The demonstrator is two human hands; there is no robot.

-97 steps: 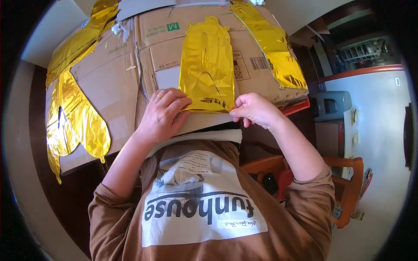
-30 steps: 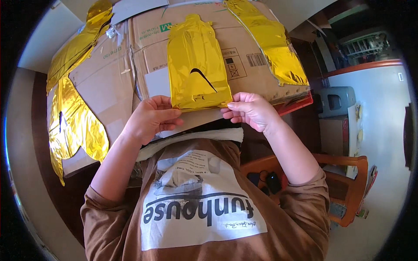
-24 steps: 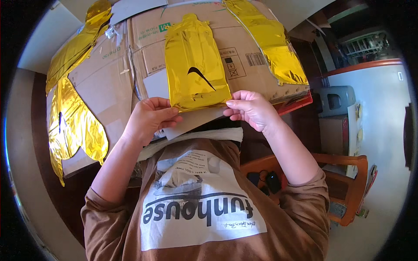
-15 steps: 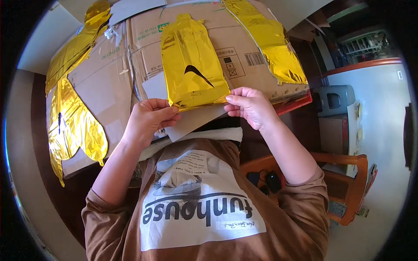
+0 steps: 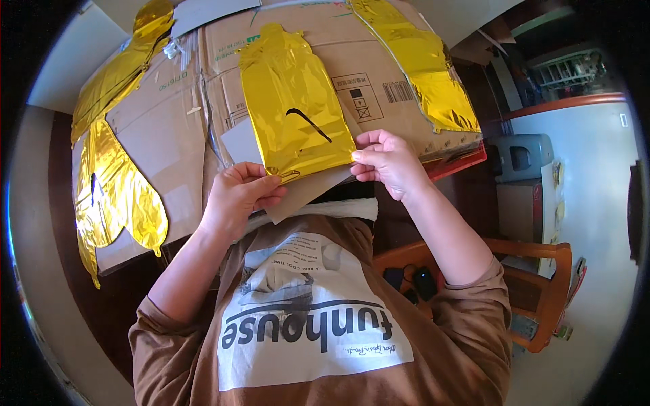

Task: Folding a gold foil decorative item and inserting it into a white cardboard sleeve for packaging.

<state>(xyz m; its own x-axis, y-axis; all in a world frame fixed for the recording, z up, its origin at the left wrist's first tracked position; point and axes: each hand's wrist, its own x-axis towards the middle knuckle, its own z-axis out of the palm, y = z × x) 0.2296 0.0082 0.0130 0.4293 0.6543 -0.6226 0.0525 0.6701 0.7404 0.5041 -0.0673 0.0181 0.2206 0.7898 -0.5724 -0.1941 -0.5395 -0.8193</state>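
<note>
A flat gold foil balloon (image 5: 288, 101), folded with a straight near edge and a small tab at its far end, lies over the cardboard in front of me. A curved black mark shows on its shiny face. My left hand (image 5: 240, 193) pinches its near left corner between thumb and fingers. At the near right corner my right hand (image 5: 387, 162) pinches the foil in the same way. Beneath the near edge, a sheet of pale card (image 5: 308, 193) sticks out toward me.
Flattened cardboard (image 5: 159, 142) covers the work surface. More gold foil (image 5: 118, 183) hangs over its left side, and another gold foil piece (image 5: 423, 68) lies at the far right. A wooden chair (image 5: 558, 291) with a dark device stands at my right, and a grey-blue stool (image 5: 521, 155) beyond it.
The near left corner of the balloon has come slightly toward me with my left hand, and the foil now lies flatter and a little tilted. My right hand has barely moved.
</note>
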